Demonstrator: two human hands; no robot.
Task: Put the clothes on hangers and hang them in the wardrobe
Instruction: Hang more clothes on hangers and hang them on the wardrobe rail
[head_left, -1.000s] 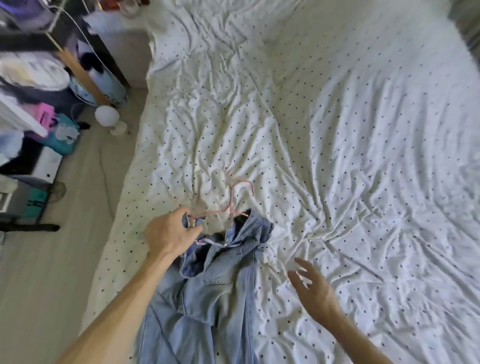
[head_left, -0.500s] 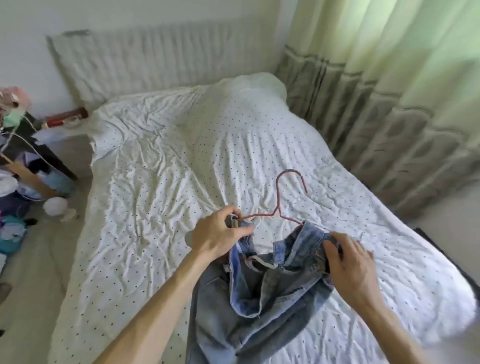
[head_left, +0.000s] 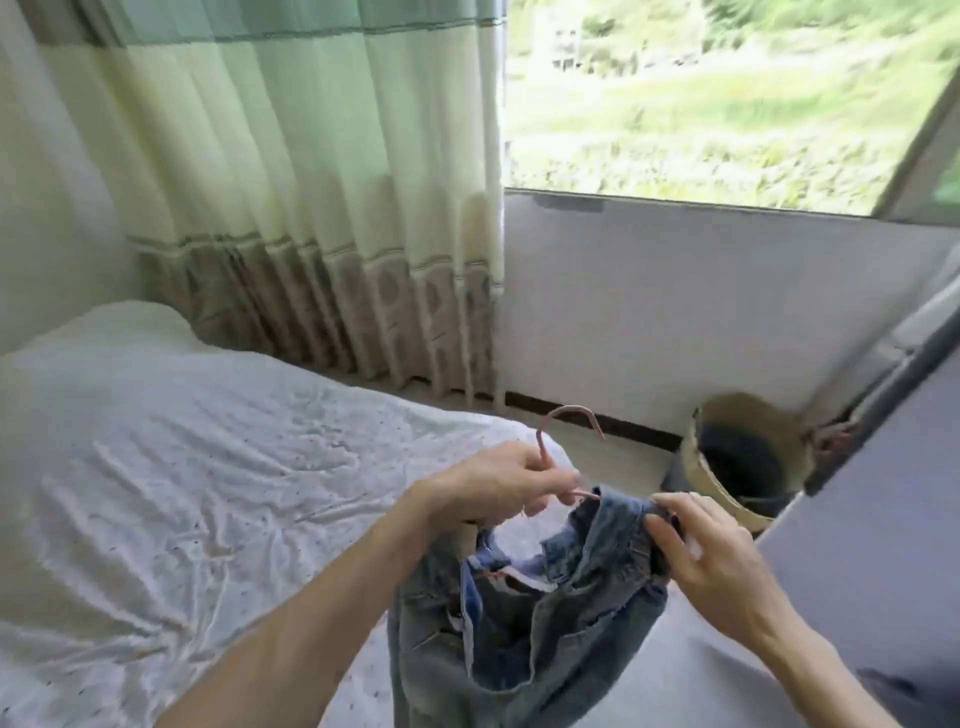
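The bed (head_left: 182, 493), ahead of both hands half a second ago, now lies left of the left hand (head_left: 498, 488). A woven basket (head_left: 693, 460) has appeared beyond the right hand (head_left: 711, 561). The jeans (head_left: 545, 623) hang between the hands: the right hand pinches the waistband and the left hand grips the pink hanger (head_left: 542, 447).

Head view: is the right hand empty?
No, the right hand pinches the top edge of the blue denim garment, while the left hand grips the pink wire hanger.
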